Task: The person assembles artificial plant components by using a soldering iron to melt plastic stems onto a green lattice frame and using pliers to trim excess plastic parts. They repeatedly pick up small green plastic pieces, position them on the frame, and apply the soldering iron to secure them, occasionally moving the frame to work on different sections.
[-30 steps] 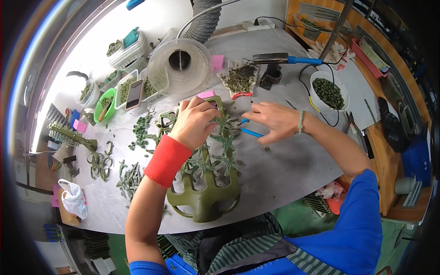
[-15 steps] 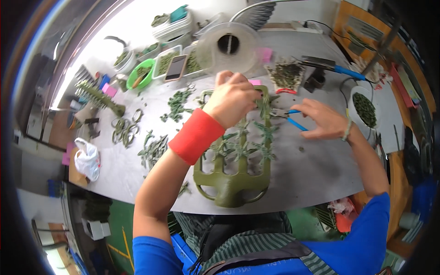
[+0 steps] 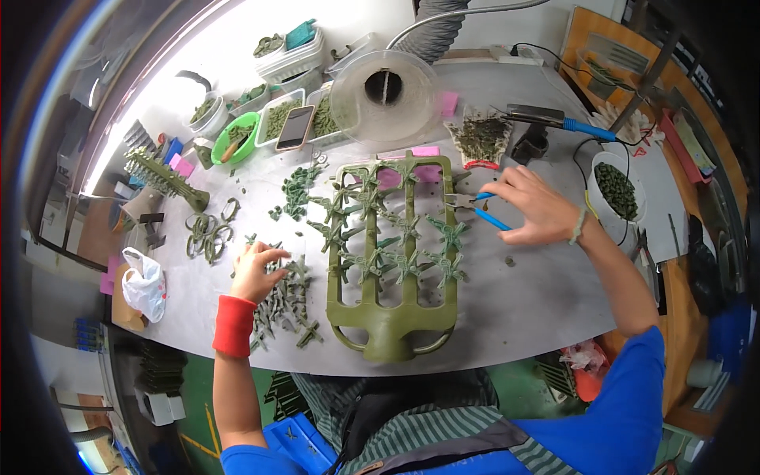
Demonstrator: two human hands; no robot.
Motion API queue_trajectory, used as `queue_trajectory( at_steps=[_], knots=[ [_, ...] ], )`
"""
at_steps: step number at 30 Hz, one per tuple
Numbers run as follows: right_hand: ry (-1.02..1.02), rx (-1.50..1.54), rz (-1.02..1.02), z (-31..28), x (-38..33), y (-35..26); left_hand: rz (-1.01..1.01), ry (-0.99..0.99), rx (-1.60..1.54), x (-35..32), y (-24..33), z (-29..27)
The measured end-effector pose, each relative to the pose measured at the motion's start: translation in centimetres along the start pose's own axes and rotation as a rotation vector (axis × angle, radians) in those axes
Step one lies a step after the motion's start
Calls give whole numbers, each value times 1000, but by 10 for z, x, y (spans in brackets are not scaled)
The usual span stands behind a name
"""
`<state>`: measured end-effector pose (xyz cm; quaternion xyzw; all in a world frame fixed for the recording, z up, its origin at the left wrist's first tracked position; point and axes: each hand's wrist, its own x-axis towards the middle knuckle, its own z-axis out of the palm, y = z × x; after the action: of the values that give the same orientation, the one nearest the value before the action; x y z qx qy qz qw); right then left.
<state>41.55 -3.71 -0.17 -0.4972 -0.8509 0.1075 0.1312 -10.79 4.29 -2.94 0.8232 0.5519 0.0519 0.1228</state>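
A green plastic frame [image 3: 393, 317] lies flat on the grey table [image 3: 522, 293] in front of me, with several star-shaped green pieces [image 3: 404, 229] set along its bars. My left hand [image 3: 255, 269], above a red wristband, rests fingers-down on a pile of loose green pieces [image 3: 286, 305] left of the frame. My right hand [image 3: 532, 207] grips blue-handled pliers [image 3: 479, 207], whose tip points at the frame's upper right bar.
Trays and tubs of green parts [image 3: 279, 119], a phone [image 3: 294, 127] and a clear round spool [image 3: 383, 89] stand at the back. Green rings [image 3: 207, 233] lie at the left, a white tub of green parts [image 3: 617, 190] at the right, and a soldering tool [image 3: 554, 120] behind.
My left hand left the top of the frame and came down to the loose pile at the left. The right hand stays by the frame with the pliers. The view shifted.
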Motion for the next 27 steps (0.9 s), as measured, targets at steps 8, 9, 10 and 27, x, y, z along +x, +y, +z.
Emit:
queue_trajectory(
  at_steps=[8,9,10,27],
  knots=[
    [-16,-43,-151,8,46,2,414,255,-267,38,107,-15],
    [-47,-36,-147,8,51,2,486,255,-247,45,123,-13],
    [-36,-38,-159,8,55,2,501,260,-207,51,138,-8],
    [-289,7,-214,5,85,7,605,254,46,116,191,30]
  ],
)
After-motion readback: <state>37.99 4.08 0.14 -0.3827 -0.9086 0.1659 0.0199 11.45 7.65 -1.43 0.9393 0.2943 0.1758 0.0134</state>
